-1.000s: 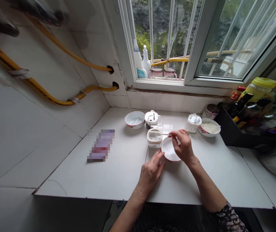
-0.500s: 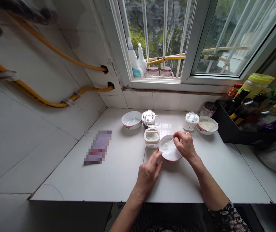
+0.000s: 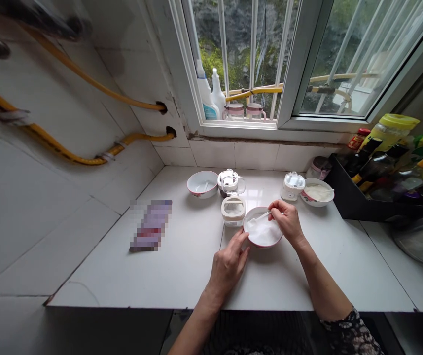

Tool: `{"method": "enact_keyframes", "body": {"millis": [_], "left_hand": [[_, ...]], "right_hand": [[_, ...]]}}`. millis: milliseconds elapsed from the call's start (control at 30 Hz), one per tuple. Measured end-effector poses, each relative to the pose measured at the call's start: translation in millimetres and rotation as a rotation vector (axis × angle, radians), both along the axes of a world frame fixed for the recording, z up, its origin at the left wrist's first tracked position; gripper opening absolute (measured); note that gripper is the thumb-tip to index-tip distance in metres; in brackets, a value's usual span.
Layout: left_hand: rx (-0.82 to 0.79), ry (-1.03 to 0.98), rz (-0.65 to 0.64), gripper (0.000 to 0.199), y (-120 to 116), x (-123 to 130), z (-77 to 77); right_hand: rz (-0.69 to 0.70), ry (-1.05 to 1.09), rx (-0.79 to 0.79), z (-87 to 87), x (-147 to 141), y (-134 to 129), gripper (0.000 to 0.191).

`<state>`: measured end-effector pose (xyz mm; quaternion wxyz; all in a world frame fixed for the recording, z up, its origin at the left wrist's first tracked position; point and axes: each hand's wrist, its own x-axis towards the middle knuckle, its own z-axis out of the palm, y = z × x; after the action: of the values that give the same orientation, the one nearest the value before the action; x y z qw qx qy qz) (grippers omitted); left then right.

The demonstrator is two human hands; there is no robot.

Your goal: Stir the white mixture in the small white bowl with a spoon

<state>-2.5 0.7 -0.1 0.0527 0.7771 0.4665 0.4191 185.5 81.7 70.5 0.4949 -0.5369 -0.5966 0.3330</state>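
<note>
A white bowl (image 3: 266,239) with a pink rim stands on the counter, white powder or grains inside it. My left hand (image 3: 228,261) grips its left edge, fingertips at the rim. Between the closed fingertips of my right hand (image 3: 287,221) is a small white spoon (image 3: 259,217), tilted, its head at the white contents. Just behind the bowl's left side is a small clear jar (image 3: 233,211) with a pale rim. Another jar (image 3: 228,180), with a dark content and a raised clear lid, stands behind that one.
On the white counter (image 3: 182,276) are a bowl with a spoon (image 3: 202,184), a lidded jar (image 3: 293,186) and a bowl of pale contents (image 3: 317,192). A pixelated purple item (image 3: 152,227) lies left. A black bin of bottles (image 3: 355,199) stands right, below the window (image 3: 241,59).
My right hand has shifted slightly right and tilted, so more of the spoon shows above the white contents. My left hand stays at the bowl's edge.
</note>
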Motion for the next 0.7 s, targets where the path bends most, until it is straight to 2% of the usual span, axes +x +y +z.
{"method": "enact_keyframes", "body": {"millis": [200, 700], "left_hand": [[-0.007, -0.009, 0.007, 0.036, 0.2, 0.3, -0.5], [-0.015, 0.001, 0.019, 0.041, -0.3, 0.5, -0.9]], "right_hand": [[-0.053, 0.104, -0.071, -1.2, 5.6, 3.8, 0.013], [-0.083, 0.067, -0.080, -2.3, 5.0, 4.3, 0.013]]}}
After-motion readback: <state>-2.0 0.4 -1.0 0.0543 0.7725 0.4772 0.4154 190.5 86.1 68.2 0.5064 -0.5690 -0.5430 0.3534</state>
